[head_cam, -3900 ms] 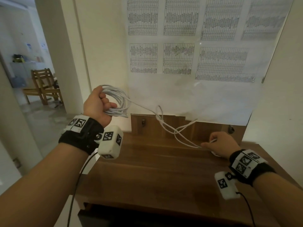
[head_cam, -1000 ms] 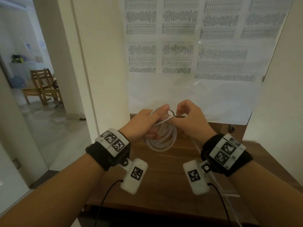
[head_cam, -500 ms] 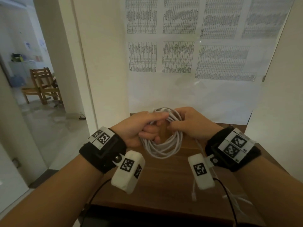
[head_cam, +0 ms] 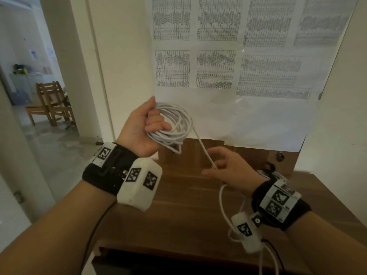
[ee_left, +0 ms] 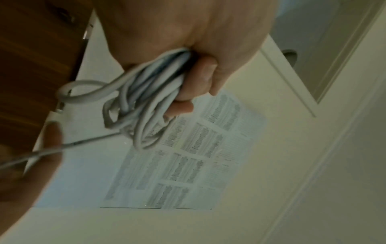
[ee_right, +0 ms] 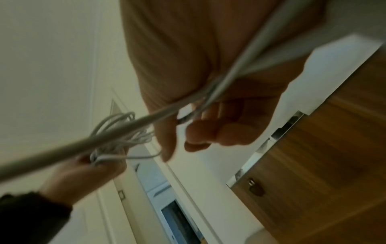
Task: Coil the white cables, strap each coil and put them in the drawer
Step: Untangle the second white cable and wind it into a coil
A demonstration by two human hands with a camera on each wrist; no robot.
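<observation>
My left hand [head_cam: 147, 126] is raised above the desk's back edge and grips a coil of white cable [head_cam: 178, 124] with several loops. The left wrist view shows my curled fingers [ee_left: 198, 77] round the bundled loops of the coil [ee_left: 146, 102]. One loose strand [head_cam: 204, 151] runs taut from the coil down to my right hand [head_cam: 228, 167], which holds it between thumb and curled fingers lower and to the right. In the right wrist view the strand [ee_right: 146, 122] crosses my palm. The cable's tail [head_cam: 222, 203] hangs below that hand and drops past the desk's front edge.
The wooden desk [head_cam: 178, 215] lies under both hands, with a raised wooden back panel [head_cam: 248, 157]. A large paper sheet of tables [head_cam: 228, 76] covers the wall behind. A wall closes the right side. An open doorway at left shows a wooden chair [head_cam: 51, 102].
Both hands were together on the coil half a second ago. My left hand has lifted the coil up and left, and my right hand has slid down and right along the loose strand.
</observation>
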